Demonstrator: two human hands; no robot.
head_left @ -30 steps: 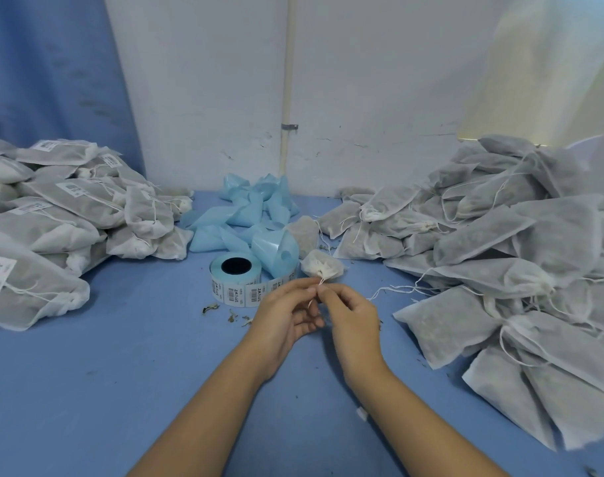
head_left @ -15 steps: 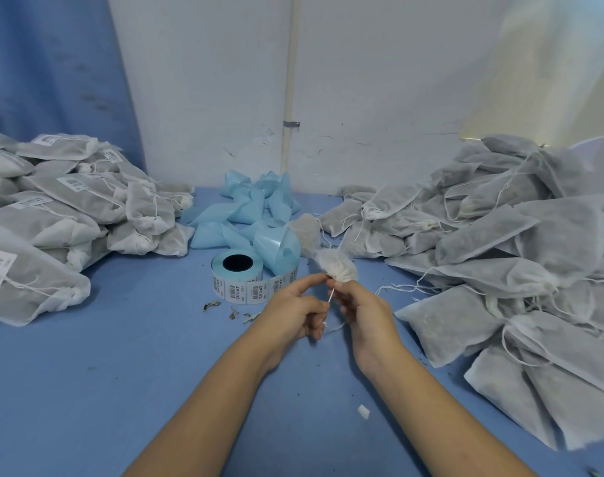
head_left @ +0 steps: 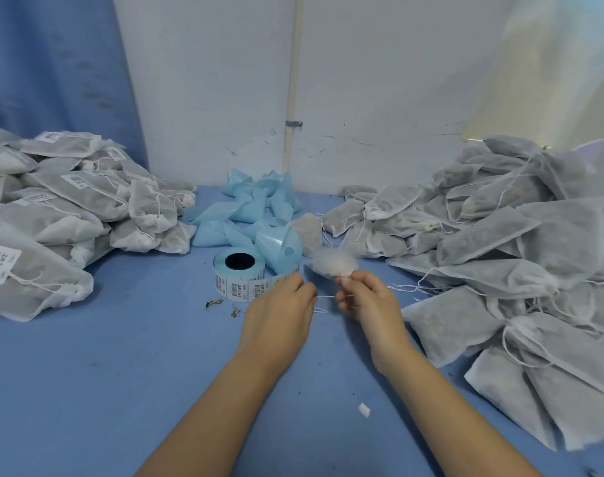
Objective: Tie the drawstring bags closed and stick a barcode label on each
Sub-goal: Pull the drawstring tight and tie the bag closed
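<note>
The hands have drawn apart since the earlier frame, and the string now runs taut between them.

At the desk's left edge lies a heap of tied bags, soft grey-white mesh cloth, each with a white barcode label. Near the desk's middle stands a roll of labels, a short blue-edged drum with a dark core, its printed strip trailing toward the left hand. Behind it, against the back edge, glossy pale-blue backing paper is piled in crumpled cones.

The left hand is seen from the back, its grip closed on one end of the string. The right hand has its grip pinched on the other end, just under the puffy, blurred neck of the bag, which sits between the roll and the right-hand heap.

Untied bags, flat pouches with loose white strings, cover the desk's right edge.

Dried leaf crumbs lie by the roll, and a white scrap lies between the forearms. The desk is covered in matt blue cloth. Behind it are a scuffed white wall, a thin upright pipe and a blue curtain on the left.
</note>
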